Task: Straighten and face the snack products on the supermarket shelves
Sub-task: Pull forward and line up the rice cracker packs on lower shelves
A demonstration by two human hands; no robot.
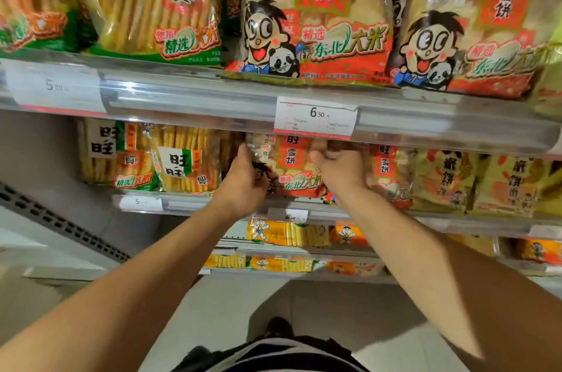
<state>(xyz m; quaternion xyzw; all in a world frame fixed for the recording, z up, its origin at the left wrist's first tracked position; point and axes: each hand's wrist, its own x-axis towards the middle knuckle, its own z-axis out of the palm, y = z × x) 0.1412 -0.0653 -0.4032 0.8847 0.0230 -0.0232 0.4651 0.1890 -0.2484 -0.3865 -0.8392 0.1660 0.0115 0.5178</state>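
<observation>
A red rice-cracker bag (296,172) with a cartoon face stands on the second shelf (194,204), under the upper shelf rail. My left hand (244,181) grips its left edge, thumb up along the side. My right hand (339,166) holds the bag's upper right part with curled fingers. The bag's top is hidden behind the upper rail. Green-and-yellow cracker bags (182,158) stand to its left, and another red bag (389,177) stands to its right.
The top shelf (194,94) carries large green bags (155,3) and red bags (316,12), with a 6.50 price tag (314,117) on its rail. Yellow bags (444,183) fill the right of the second shelf. Lower shelves hold small yellow and orange packs (289,233). Grey floor lies below.
</observation>
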